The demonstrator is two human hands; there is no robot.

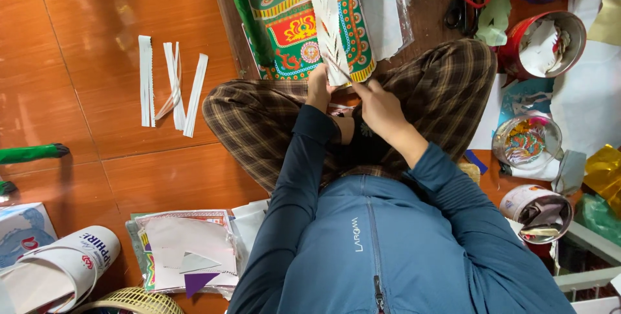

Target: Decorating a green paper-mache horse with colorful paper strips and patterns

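The left hand [318,89] is pinching the near edge of a white cut-paper strip [330,36], fingers clamped to steady it over the lap; the right hand [378,107] is gripping it too, over patterned sheets [294,29] on the floor.

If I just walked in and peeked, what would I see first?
First, the two hands at the middle: the left hand holds a white paper strip with slanted cuts, and the right hand works at its lower end with a thin tool. Just beyond lies a bright green, red and yellow patterned sheet. Plain white paper strips lie on the orange floor to the left.
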